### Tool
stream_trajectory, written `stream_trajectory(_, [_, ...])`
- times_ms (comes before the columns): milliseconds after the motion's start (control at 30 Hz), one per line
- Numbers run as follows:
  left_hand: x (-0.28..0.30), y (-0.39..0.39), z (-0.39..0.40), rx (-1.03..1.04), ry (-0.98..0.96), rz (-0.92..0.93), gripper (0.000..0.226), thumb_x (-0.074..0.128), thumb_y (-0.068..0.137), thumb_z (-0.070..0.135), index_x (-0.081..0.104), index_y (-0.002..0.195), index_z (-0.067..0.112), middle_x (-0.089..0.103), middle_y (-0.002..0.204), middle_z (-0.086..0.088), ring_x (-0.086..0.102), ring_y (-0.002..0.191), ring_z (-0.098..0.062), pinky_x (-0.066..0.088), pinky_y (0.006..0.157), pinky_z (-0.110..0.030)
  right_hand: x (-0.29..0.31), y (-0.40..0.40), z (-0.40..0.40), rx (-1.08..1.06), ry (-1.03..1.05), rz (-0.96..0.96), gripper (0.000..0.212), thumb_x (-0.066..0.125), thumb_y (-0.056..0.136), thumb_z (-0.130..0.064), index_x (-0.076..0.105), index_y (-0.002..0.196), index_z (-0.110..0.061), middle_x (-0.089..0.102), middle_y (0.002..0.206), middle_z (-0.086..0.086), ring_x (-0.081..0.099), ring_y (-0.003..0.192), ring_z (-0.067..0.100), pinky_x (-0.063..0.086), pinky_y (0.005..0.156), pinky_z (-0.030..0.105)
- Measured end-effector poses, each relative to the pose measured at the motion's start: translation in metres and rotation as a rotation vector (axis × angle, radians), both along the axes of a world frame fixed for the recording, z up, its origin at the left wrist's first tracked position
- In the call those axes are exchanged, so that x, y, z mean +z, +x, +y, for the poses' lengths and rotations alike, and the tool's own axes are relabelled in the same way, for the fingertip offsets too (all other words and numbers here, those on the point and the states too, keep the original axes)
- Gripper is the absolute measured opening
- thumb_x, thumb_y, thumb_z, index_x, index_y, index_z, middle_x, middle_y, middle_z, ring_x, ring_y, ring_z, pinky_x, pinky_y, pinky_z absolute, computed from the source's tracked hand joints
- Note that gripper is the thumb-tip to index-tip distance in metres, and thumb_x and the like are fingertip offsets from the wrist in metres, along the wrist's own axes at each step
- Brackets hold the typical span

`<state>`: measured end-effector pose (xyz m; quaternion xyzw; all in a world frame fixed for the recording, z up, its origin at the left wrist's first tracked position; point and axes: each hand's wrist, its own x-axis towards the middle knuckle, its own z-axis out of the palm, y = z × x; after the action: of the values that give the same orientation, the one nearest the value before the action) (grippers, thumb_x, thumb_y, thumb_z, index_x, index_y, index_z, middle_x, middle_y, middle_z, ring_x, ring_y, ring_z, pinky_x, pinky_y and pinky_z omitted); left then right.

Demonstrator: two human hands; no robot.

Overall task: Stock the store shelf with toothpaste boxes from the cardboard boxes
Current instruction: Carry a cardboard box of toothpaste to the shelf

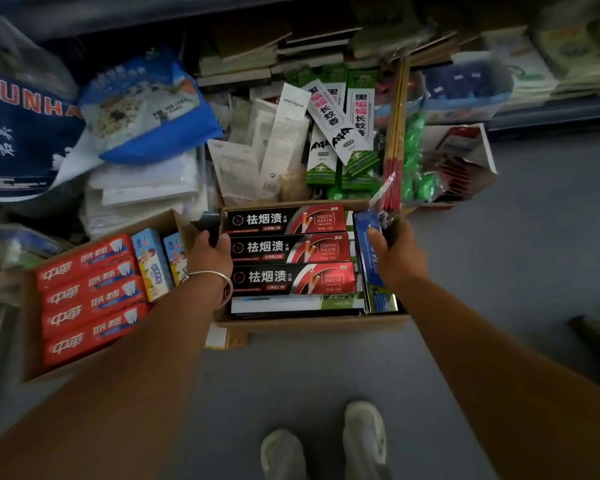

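Note:
An open cardboard box (309, 322) sits on the floor in front of me. Three black-and-red toothpaste boxes (291, 247) lie flat on top, a green-and-white one (340, 301) lies below them, and blue boxes (366, 258) stand on edge at the right. My left hand (210, 252) grips the box's left wall, with its fingers curled over the rim. My right hand (395, 252) grips the right wall beside the blue boxes. To the left, a second cardboard box (28, 355) holds several red toothpaste boxes (90, 299) and small children's toothpaste boxes (151, 263).
Behind the boxes lie green mosquito-coil packs (340, 133), incense sticks (395, 133), white packets (146, 181), a blue bag (146, 109) and a navy bag (21, 126). A low shelf with stacked notebooks (257, 57) runs along the back. My shoes (323, 445) stand on grey floor.

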<state>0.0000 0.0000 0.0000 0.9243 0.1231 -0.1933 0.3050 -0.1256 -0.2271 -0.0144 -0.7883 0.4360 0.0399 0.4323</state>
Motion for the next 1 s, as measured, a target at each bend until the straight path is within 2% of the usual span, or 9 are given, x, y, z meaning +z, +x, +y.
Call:
stream_trajectory(100, [-0.014, 0.002, 0.001, 0.033, -0.008, -0.014, 0.050, 0.034, 0.098, 0.038, 0.044, 0.134, 0.004, 0.049, 0.133, -0.021, 0.046, 0.121, -0.038, 0.037, 0.103, -0.046, -0.007, 0.004, 0.001, -0.070, -0.081, 0.024, 0.064, 0.045, 0.090, -0.054, 0.032, 0.137, -0.012, 0.054, 0.128, 0.014, 0.052, 0.114, 0.037, 0.043, 0.095, 0.050])
stream_trajectory(167, [-0.022, 0.002, 0.002, 0.044, -0.026, -0.023, 0.049, 0.032, 0.099, 0.037, 0.047, 0.131, 0.002, 0.051, 0.130, -0.022, 0.047, 0.119, -0.038, 0.037, 0.101, -0.045, -0.009, 0.005, -0.001, -0.128, -0.107, 0.084, 0.058, 0.044, 0.092, -0.051, 0.036, 0.130, -0.007, 0.053, 0.127, 0.015, 0.052, 0.113, 0.037, 0.041, 0.097, 0.050])
stream_trajectory(300, [-0.029, 0.001, 0.000, 0.043, -0.019, -0.072, 0.045, 0.029, 0.101, 0.029, 0.058, 0.111, -0.004, 0.057, 0.114, -0.026, 0.053, 0.106, -0.036, 0.037, 0.084, -0.036, -0.013, 0.007, -0.007, -0.128, -0.116, 0.193, 0.043, 0.038, 0.098, -0.044, 0.043, 0.120, -0.008, 0.057, 0.121, 0.016, 0.051, 0.115, 0.035, 0.029, 0.101, 0.042])
stream_trajectory(400, [-0.034, -0.002, -0.001, 0.042, -0.004, -0.099, 0.046, 0.029, 0.102, 0.028, 0.061, 0.108, -0.005, 0.059, 0.110, -0.028, 0.054, 0.101, -0.037, 0.032, 0.076, -0.032, -0.020, 0.009, -0.010, -0.138, -0.154, 0.222, 0.041, 0.034, 0.099, -0.041, 0.047, 0.120, -0.009, 0.057, 0.122, 0.017, 0.049, 0.117, 0.035, 0.026, 0.102, 0.042])
stream_trajectory(500, [-0.039, -0.001, 0.000, 0.091, -0.049, -0.114, 0.048, 0.030, 0.102, 0.030, 0.062, 0.106, -0.006, 0.060, 0.101, -0.026, 0.052, 0.088, -0.031, 0.031, 0.073, -0.032, -0.025, 0.011, -0.014, -0.170, -0.152, 0.223, 0.038, 0.033, 0.101, -0.036, 0.051, 0.120, -0.009, 0.057, 0.122, 0.018, 0.049, 0.119, 0.035, 0.027, 0.104, 0.043])
stream_trajectory(667, [-0.042, -0.003, 0.001, 0.153, -0.107, -0.146, 0.046, 0.035, 0.100, 0.030, 0.063, 0.102, -0.006, 0.060, 0.096, -0.026, 0.054, 0.090, -0.034, 0.035, 0.073, -0.033, -0.032, 0.006, -0.017, -0.174, -0.177, 0.155, 0.031, 0.038, 0.101, -0.025, 0.053, 0.119, -0.004, 0.058, 0.117, 0.023, 0.053, 0.111, 0.039, 0.041, 0.087, 0.038])
stream_trajectory(767, [-0.044, -0.003, 0.004, 0.201, -0.147, -0.147, 0.041, 0.042, 0.098, 0.030, 0.065, 0.106, -0.002, 0.063, 0.105, -0.025, 0.058, 0.101, -0.036, 0.045, 0.090, -0.040, -0.034, 0.007, -0.019, -0.172, -0.172, 0.169, 0.032, 0.040, 0.101, -0.023, 0.055, 0.119, -0.001, 0.058, 0.118, 0.024, 0.052, 0.113, 0.040, 0.042, 0.088, 0.039])
stream_trajectory(833, [-0.045, -0.003, 0.006, 0.194, -0.141, -0.145, 0.037, 0.046, 0.097, 0.030, 0.065, 0.114, 0.003, 0.064, 0.110, -0.023, 0.058, 0.104, -0.036, 0.045, 0.096, -0.043, -0.035, 0.008, -0.020, -0.190, -0.152, 0.180, 0.034, 0.041, 0.100, -0.024, 0.055, 0.119, 0.001, 0.057, 0.120, 0.025, 0.052, 0.114, 0.040, 0.042, 0.089, 0.039])
stream_trajectory(1000, [-0.044, -0.005, 0.007, 0.235, -0.184, -0.163, 0.032, 0.052, 0.095, 0.023, 0.063, 0.120, 0.006, 0.066, 0.111, -0.020, 0.061, 0.102, -0.033, 0.049, 0.092, -0.038, -0.032, 0.006, -0.020, -0.206, -0.143, 0.167, 0.037, 0.041, 0.100, -0.027, 0.058, 0.116, 0.002, 0.058, 0.117, 0.025, 0.054, 0.111, 0.039, 0.042, 0.086, 0.037])
